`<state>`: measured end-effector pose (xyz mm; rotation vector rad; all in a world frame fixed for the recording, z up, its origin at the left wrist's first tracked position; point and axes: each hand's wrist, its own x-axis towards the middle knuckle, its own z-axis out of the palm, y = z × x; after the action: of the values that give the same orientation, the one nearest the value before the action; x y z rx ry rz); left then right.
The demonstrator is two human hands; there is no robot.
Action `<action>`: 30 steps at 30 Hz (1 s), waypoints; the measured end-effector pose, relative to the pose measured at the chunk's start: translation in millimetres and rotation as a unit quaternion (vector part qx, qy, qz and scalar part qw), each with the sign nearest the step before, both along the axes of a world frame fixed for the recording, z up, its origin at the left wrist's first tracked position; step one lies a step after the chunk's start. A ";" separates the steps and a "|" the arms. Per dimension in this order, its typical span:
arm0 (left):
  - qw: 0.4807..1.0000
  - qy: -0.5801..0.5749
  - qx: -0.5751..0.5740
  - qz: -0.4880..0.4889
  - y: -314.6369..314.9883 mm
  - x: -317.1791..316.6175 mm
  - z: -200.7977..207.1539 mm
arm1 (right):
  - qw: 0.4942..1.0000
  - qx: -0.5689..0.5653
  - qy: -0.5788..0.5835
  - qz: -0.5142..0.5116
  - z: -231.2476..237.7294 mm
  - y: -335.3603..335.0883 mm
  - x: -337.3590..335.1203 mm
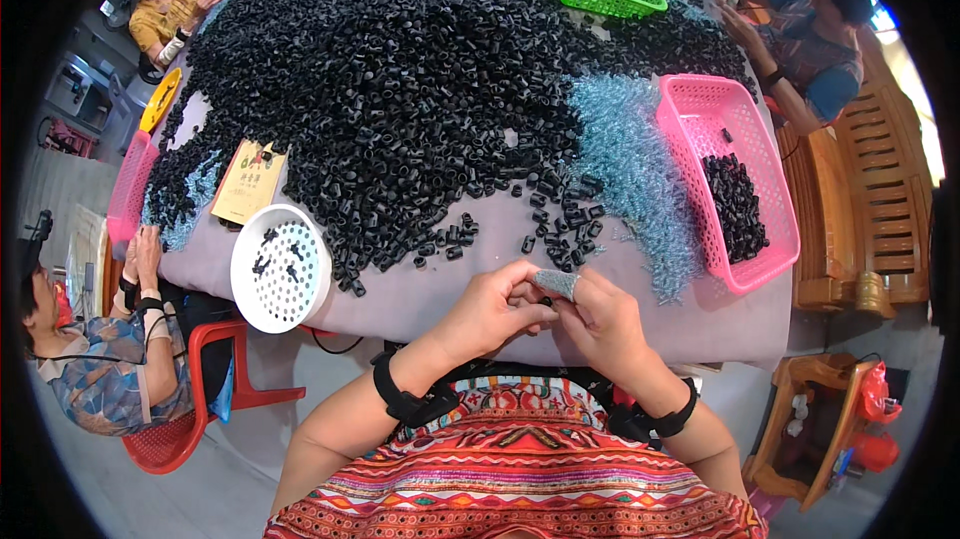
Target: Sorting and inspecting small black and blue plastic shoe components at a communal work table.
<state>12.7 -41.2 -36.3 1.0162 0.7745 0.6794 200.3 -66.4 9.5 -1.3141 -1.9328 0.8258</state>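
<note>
Close together at the table's near edge, my left hand (497,311) and my right hand (603,321) pinch a small black plastic piece (546,302) between their fingertips. Most of that piece is hidden by the fingers. A grey cloth finger cover (556,283) wraps one finger of my right hand. Just beyond my hands lie loose black hollow plastic caps (563,229), which spread from a big heap (400,109). To their right is a pile of small clear bluish plastic parts (640,169).
A pink basket (778,204) with black pieces stands at right, a green basket (610,1) farther back. At left are a white colander (250,284) with a few black pieces and a yellow booklet (248,184). Other people sit around the cloth-covered table (700,324). A red chair (250,394) stands lower left.
</note>
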 end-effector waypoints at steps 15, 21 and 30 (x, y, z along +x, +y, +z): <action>0.997 0.007 -0.052 0.063 -1.6 -1.1 -1.7 | 0.990 0.046 -0.111 -0.074 -0.1 39.7 45.2; 0.997 0.010 -0.032 0.073 -3.4 -7.9 -2.7 | 0.990 0.095 -0.101 -0.016 -3.9 56.4 25.5; 0.995 -0.003 -0.038 0.092 -2.1 -15.7 -4.6 | 0.960 0.166 -0.221 0.044 -5.8 61.9 5.3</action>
<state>-3.0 -43.3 -40.9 0.8790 0.8893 0.8055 205.6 -4.5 3.7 -1.2848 -2.3630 0.2311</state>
